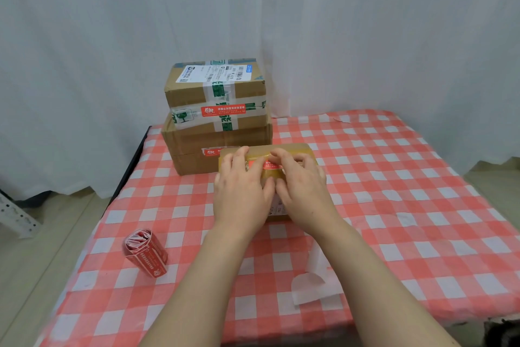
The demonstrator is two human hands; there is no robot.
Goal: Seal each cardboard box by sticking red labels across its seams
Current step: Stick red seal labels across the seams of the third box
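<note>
Label [271, 165] pressed onto a small box [292, 149] by both hands.
The left hand [242, 186] and right hand [301, 183] are laid side by side on the box top, fingers fairly straight, and the red label is pressed flat; nothing is gripped. The box is set on the checked cloth [422, 206], just before a stack [197, 121] of two boxes, each labelled in red. A roll [145, 252] of labels is seen left of the forearms, a backing strip [312, 282] to the right.
</note>
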